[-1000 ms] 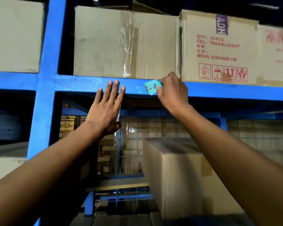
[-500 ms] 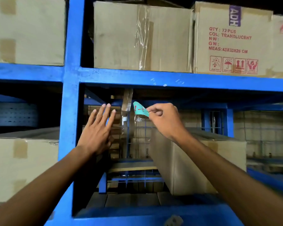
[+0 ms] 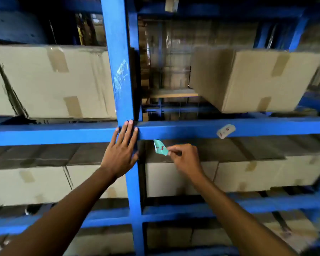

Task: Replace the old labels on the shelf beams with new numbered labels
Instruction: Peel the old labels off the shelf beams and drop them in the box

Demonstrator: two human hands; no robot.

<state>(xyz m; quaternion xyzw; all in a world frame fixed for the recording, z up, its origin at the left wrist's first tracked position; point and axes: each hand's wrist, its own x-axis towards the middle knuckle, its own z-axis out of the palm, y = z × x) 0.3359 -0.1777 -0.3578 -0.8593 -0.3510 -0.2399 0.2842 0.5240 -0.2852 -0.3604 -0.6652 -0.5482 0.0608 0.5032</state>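
Bracing the open left hand (image 3: 121, 154) on the upright post (image 3: 119, 71), the right hand (image 3: 185, 159) pinches a green label (image 3: 160, 147) just below the beam (image 3: 183, 129), ready for sticking.

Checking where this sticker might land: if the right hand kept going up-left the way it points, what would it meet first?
Probably the blue beam just above: the right hand pinches a teal label below its lower edge. Depth is unclear.

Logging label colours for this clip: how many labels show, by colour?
Teal label, pinched in the right hand: 1
White label, stuck on the beam: 1
Total: 2
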